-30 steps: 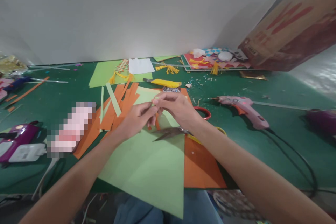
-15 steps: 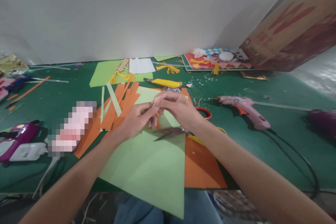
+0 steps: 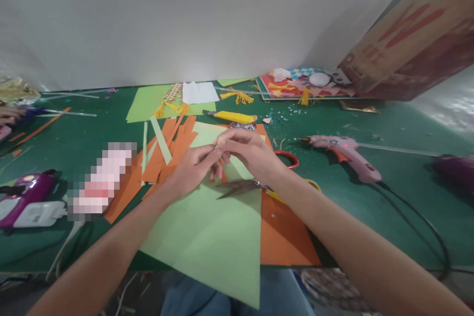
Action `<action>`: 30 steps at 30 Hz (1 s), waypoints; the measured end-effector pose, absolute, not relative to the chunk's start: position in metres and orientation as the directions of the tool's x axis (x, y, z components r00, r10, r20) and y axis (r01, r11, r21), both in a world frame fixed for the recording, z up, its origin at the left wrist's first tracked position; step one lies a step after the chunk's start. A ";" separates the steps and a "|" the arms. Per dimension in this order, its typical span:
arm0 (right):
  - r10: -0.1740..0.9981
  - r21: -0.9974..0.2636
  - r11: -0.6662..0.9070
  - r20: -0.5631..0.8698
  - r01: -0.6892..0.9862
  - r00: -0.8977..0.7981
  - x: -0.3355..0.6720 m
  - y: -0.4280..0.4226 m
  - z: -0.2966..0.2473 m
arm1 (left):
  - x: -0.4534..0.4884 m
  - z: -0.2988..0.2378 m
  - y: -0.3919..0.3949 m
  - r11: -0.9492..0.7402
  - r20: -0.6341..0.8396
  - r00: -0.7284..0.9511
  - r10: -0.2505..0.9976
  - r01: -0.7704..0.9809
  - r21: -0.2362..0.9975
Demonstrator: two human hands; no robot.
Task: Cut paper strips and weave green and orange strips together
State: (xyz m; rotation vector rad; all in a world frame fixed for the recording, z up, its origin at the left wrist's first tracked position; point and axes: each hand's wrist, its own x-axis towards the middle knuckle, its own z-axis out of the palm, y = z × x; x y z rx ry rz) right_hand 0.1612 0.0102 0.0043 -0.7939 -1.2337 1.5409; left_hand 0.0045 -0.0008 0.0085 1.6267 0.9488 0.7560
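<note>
The left hand (image 3: 193, 165) and right hand (image 3: 254, 152) are pinched closed, fingertips meeting; anything held is hidden. Beneath, at near centre, green paper (image 3: 211, 232) lies under scissors (image 3: 239, 187); right, a glue gun (image 3: 350, 152).

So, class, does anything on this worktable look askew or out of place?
Yes: the pale green sheet lies crooked, one corner jutting past the front edge of the table, whereas the orange sheet partly underneath ends near that edge.

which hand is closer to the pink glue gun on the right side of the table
Right. The right hand is left of the glue gun, apart from its nozzle; the left hand is farther left, beyond the right hand.
</note>
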 end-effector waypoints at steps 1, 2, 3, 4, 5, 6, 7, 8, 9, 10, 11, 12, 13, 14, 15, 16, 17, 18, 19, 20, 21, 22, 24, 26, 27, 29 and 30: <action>0.949 -0.960 -0.015 0.074 -0.279 -0.305 0.161 0.010 0.004 | 0.004 0.008 -0.001 -0.132 0.012 0.488 0.873 0.213 0.968; 0.955 -0.962 -0.012 0.070 -0.273 -0.290 0.162 0.011 0.004 | 0.004 0.008 -0.001 -0.138 0.013 0.492 0.871 0.219 0.966; 0.960 -0.964 -0.006 0.068 -0.265 -0.271 0.162 0.011 0.004 | 0.004 0.008 -0.001 -0.141 0.011 0.495 0.869 0.226 0.964; 0.966 -0.966 0.003 0.070 -0.259 -0.251 0.163 0.011 0.005 | 0.004 0.008 0.000 -0.142 0.009 0.497 0.868 0.231 0.963; 0.970 -0.967 0.013 0.074 -0.254 -0.232 0.163 0.011 0.005 | 0.004 0.009 0.000 -0.140 0.005 0.497 0.868 0.235 0.962; 0.973 -0.968 0.022 0.078 -0.250 -0.218 0.164 0.011 0.005 | 0.004 0.009 0.000 -0.136 0.001 0.497 0.868 0.236 0.962; 0.975 -0.968 0.028 0.081 -0.247 -0.207 0.164 0.011 0.006 | 0.004 0.009 0.000 -0.133 -0.003 0.499 0.867 0.237 0.962; 0.977 -0.969 0.028 0.079 -0.247 -0.198 0.165 0.012 0.007 | 0.004 0.009 0.000 -0.131 -0.006 0.500 0.866 0.238 0.962; 0.979 -0.968 0.024 0.073 -0.251 -0.189 0.165 0.012 0.007 | 0.004 0.010 -0.001 -0.130 -0.009 0.502 0.865 0.240 0.962; 0.982 -0.967 0.016 0.063 -0.255 -0.178 0.166 0.013 0.008 | 0.004 0.010 -0.001 -0.130 -0.011 0.503 0.864 0.244 0.961; 0.985 -0.966 0.005 0.050 -0.258 -0.167 0.166 0.013 0.008 | 0.004 0.010 -0.001 -0.131 -0.012 0.502 0.865 0.248 0.960; 0.987 -0.964 -0.005 0.037 -0.265 -0.156 0.166 0.014 0.009 | 0.004 0.010 -0.001 -0.133 -0.012 0.503 0.864 0.251 0.959; 0.988 -0.962 -0.015 0.027 -0.272 -0.150 0.166 0.014 0.009 | 0.004 0.010 -0.001 -0.136 -0.010 0.502 0.865 0.252 0.958; 0.989 -0.960 -0.022 0.020 -0.278 -0.149 0.165 0.014 0.009 | 0.004 0.010 -0.001 -0.140 -0.005 0.503 0.864 0.250 0.958; 0.989 -0.959 -0.023 0.020 -0.281 -0.150 0.165 0.014 0.009 | 0.004 0.010 -0.001 -0.144 0.000 0.504 0.864 0.247 0.958; 0.987 -0.960 -0.021 0.024 -0.279 -0.157 0.164 0.013 0.009 | 0.004 0.010 -0.001 -0.145 0.004 0.504 0.864 0.242 0.959; 0.983 -0.963 -0.022 0.027 -0.267 -0.180 0.164 0.013 0.008 | 0.005 0.009 -0.001 -0.144 0.009 0.499 0.867 0.234 0.962; 0.975 -0.968 -0.026 0.031 -0.250 -0.220 0.163 0.012 0.008 | 0.005 0.009 -0.001 -0.141 0.013 0.493 0.870 0.223 0.965; 0.963 -0.973 -0.031 0.033 -0.231 -0.269 0.163 0.011 0.007 | 0.005 0.009 -0.001 -0.137 0.017 0.487 0.873 0.212 0.968; 0.950 -0.977 -0.034 0.033 -0.210 -0.310 0.162 0.010 0.006 | 0.005 0.009 -0.001 -0.131 0.017 0.481 0.876 0.205 0.970; 0.942 -0.981 -0.036 0.031 -0.191 -0.335 0.162 0.010 0.006 | 0.005 0.009 -0.001 -0.126 0.015 0.478 0.878 0.202 0.971; 0.940 -0.984 -0.035 0.027 -0.175 -0.340 0.162 0.009 0.005 | 0.006 0.009 -0.001 -0.122 0.009 0.478 0.879 0.207 0.971; 0.957 -0.988 -0.021 0.025 -0.154 -0.290 0.163 0.010 0.005 | 0.007 0.010 -0.001 -0.115 -0.012 0.484 0.875 0.231 0.966; 0.971 -0.990 -0.012 0.022 -0.141 -0.237 0.164 0.011 0.005 | 0.007 0.012 -0.002 -0.114 -0.027 0.498 0.867 0.250 0.962; 0.975 -0.990 -0.010 0.021 -0.140 -0.222 0.164 0.011 0.005 | 0.007 0.013 -0.003 -0.114 -0.032 0.506 0.862 0.254 0.960; 0.978 -0.990 -0.005 0.024 -0.140 -0.207 0.164 0.012 0.006 | 0.008 0.014 -0.003 -0.112 -0.039 0.515 0.856 0.260 0.959; 0.978 -0.990 -0.004 0.025 -0.140 -0.205 0.164 0.013 0.006 | 0.008 0.014 -0.003 -0.110 -0.043 0.515 0.856 0.263 0.958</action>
